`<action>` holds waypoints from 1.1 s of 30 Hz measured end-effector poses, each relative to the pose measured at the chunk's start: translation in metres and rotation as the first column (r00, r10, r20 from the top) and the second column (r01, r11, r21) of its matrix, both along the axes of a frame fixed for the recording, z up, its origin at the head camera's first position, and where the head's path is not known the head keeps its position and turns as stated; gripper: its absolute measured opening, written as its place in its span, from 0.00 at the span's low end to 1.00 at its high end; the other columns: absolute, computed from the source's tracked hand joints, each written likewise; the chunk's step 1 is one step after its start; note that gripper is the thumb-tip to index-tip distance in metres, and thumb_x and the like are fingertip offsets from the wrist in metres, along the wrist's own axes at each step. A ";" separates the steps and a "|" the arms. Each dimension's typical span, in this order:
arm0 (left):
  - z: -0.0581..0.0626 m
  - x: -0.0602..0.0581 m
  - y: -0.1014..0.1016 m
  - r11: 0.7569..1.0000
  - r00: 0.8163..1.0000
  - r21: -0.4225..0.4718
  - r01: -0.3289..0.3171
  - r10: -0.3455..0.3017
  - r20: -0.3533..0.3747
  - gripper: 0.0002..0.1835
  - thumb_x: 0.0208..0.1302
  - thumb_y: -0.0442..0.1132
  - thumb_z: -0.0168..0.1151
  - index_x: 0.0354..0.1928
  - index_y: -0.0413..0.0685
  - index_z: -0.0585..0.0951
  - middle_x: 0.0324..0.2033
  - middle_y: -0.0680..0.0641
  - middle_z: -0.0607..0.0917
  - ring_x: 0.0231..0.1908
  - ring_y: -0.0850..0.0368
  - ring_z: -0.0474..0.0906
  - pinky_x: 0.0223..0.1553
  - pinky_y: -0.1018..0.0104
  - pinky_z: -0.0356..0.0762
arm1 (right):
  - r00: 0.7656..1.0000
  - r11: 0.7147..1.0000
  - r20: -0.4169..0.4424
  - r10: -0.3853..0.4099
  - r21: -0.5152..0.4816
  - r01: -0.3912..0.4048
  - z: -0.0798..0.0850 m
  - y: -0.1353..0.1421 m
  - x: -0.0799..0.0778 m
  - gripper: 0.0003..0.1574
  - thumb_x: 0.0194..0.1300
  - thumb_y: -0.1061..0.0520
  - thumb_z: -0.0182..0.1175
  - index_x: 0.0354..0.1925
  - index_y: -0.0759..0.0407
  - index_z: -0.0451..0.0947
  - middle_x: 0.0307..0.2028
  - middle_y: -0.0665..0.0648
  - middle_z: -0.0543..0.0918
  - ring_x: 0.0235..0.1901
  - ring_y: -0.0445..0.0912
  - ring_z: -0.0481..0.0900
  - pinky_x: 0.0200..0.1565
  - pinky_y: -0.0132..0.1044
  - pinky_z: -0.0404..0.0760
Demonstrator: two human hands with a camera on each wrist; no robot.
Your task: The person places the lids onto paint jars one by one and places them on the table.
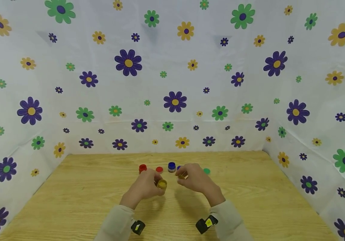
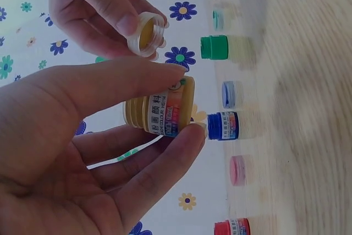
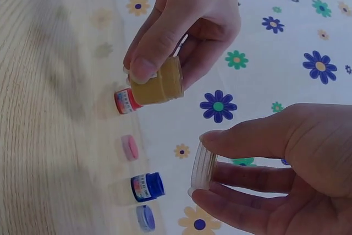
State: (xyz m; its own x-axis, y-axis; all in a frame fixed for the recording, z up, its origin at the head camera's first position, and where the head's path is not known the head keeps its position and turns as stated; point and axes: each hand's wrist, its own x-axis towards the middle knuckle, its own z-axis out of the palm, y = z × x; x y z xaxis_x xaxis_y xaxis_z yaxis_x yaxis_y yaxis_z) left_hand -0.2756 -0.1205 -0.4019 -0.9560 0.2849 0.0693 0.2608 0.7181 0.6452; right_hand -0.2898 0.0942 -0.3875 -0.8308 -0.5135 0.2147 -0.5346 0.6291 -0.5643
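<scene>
Between thumb and fingers, my left hand (image 1: 146, 184) grips a small jar of yellow paint (image 2: 165, 108) by its body, above the table. Its label faces the left wrist camera, and its threaded neck is bare. Just to the right, my right hand (image 1: 197, 179) pinches a clear ribbed lid (image 3: 203, 167) by its edge. Seen in the left wrist view, the lid's inside carries yellow paint. Jar and lid are held apart in the air. Part of the jar is hidden behind the left fingers in the head view.
On the wooden table (image 1: 85, 187), a row runs along beyond the hands: red jar (image 1: 143, 167), red lid (image 1: 159, 169), blue jar (image 1: 171, 166), blue lid (image 2: 229, 94), green jar (image 2: 214, 47) and green lid (image 1: 206, 171). A flower-patterned white cloth (image 1: 148, 83) walls the back and sides.
</scene>
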 end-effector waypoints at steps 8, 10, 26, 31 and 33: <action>0.004 0.006 0.003 0.999 0.999 0.031 0.034 -0.034 -0.021 0.10 0.50 0.30 0.79 0.35 0.40 0.88 0.33 0.48 0.88 0.30 0.58 0.77 0.35 0.64 0.80 | 1.000 1.000 0.014 -0.004 0.000 0.004 0.010 -0.001 0.010 0.12 0.65 0.62 0.69 0.48 0.64 0.86 0.42 0.60 0.90 0.43 0.52 0.87 0.46 0.45 0.87; 0.004 0.007 0.003 0.998 0.999 0.038 0.043 -0.042 -0.024 0.09 0.50 0.30 0.79 0.34 0.41 0.88 0.32 0.48 0.88 0.29 0.58 0.77 0.35 0.64 0.80 | 1.000 1.000 0.014 0.000 -0.005 0.000 0.012 -0.001 0.012 0.14 0.65 0.62 0.70 0.49 0.65 0.86 0.43 0.61 0.89 0.43 0.52 0.87 0.47 0.46 0.87; 0.007 0.008 0.006 0.994 0.993 0.046 0.103 -0.099 -0.067 0.07 0.50 0.32 0.78 0.32 0.39 0.88 0.29 0.48 0.89 0.26 0.60 0.77 0.29 0.67 0.78 | 0.980 0.979 -0.031 0.196 -0.054 -0.198 0.014 -0.009 0.016 0.16 0.65 0.67 0.68 0.51 0.70 0.84 0.49 0.66 0.87 0.47 0.58 0.88 0.49 0.47 0.88; 0.008 0.011 0.007 0.992 0.990 0.044 0.117 -0.113 -0.085 0.08 0.50 0.32 0.78 0.33 0.39 0.89 0.29 0.47 0.89 0.25 0.61 0.76 0.27 0.69 0.75 | 0.974 0.973 -0.024 0.224 -0.061 -0.225 0.013 -0.011 0.017 0.15 0.64 0.69 0.67 0.50 0.69 0.85 0.48 0.65 0.88 0.48 0.57 0.89 0.49 0.43 0.88; 0.008 0.011 0.007 0.992 0.990 0.048 0.120 -0.116 -0.086 0.08 0.50 0.32 0.78 0.33 0.39 0.89 0.29 0.47 0.90 0.24 0.61 0.76 0.27 0.69 0.75 | 0.973 0.972 -0.031 0.228 -0.053 -0.230 0.013 -0.012 0.017 0.14 0.64 0.69 0.68 0.49 0.68 0.85 0.47 0.64 0.88 0.47 0.56 0.89 0.48 0.39 0.88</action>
State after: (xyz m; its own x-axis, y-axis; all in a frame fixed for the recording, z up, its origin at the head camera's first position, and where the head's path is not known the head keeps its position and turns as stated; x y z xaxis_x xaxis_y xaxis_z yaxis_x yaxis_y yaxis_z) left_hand -0.2644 -0.1133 -0.3936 -0.9063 0.3892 0.1649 0.3959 0.6447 0.6539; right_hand -0.2730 0.0822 -0.3747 -0.6866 -0.6760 0.2675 -0.6751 0.4563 -0.5797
